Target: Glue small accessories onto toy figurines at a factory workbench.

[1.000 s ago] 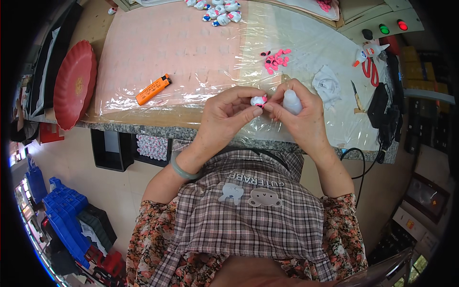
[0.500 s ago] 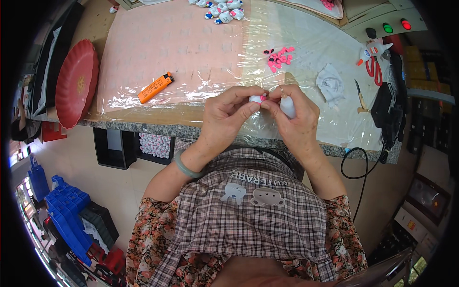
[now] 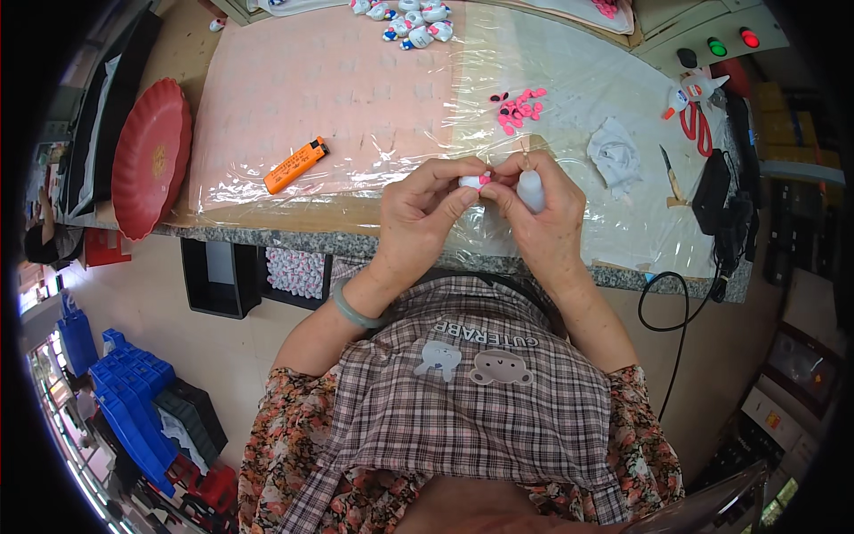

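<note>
My left hand (image 3: 416,212) pinches a small white figurine (image 3: 469,182) between thumb and fingers above the front of the table. A pink piece (image 3: 485,181) sits against the figurine's right side, where the thumb and fingertips of my right hand (image 3: 553,218) press on it. Tucked in that same right hand is a small translucent squeeze bottle (image 3: 531,192) with a thin tip pointing away from me. Fingers cover part of the figurine. Several loose pink pieces (image 3: 519,110) lie on the plastic sheet beyond my hands, and a group of white, blue and pink figurines (image 3: 416,25) rests farther back.
An orange utility knife (image 3: 296,166) and a red scalloped tray (image 3: 151,160) are at left. To the right lie a crumpled white cloth (image 3: 614,153), a thin craft knife (image 3: 672,176), red-handled scissors (image 3: 696,132) and a black cable (image 3: 663,325). A bin of small pieces (image 3: 295,271) stands below the table edge.
The view has shifted slightly. Both hands stay together at the figurine, with only a small shift of the fingers; the bottle remains in my right hand.
</note>
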### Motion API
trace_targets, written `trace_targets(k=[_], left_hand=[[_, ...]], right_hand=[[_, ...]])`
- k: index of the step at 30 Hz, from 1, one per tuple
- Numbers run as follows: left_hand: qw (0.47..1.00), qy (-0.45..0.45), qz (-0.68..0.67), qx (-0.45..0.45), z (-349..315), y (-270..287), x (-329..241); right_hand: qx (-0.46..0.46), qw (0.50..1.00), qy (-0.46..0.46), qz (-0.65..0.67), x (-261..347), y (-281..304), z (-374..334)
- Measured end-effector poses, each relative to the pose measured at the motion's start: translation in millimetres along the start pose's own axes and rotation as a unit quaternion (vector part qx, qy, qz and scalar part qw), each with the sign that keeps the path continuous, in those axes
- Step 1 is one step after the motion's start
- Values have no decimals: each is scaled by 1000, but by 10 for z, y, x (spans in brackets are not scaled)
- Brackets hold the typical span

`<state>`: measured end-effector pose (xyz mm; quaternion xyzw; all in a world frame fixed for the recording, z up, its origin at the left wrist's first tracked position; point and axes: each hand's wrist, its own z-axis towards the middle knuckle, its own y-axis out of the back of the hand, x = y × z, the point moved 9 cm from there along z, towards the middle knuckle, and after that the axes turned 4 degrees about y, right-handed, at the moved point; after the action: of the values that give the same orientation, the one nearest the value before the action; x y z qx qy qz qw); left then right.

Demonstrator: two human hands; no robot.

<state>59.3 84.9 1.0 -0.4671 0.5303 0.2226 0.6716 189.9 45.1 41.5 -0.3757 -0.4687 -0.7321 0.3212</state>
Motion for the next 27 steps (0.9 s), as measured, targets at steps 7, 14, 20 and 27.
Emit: trace_targets(k=[7, 14, 20, 27], left_hand=[[1000, -1, 0, -3, 6, 38, 13], [994, 21, -103, 36, 21, 71, -8], [973, 61, -215, 52, 37, 65, 3], [983, 38, -167, 66, 6, 94, 35]], right_hand=[[4, 1000, -10, 25, -7, -19, 27], [17, 997, -4, 73, 58, -17, 53], [73, 975, -97, 185, 40, -73, -8], [15, 996, 88, 15, 330, -9, 14]])
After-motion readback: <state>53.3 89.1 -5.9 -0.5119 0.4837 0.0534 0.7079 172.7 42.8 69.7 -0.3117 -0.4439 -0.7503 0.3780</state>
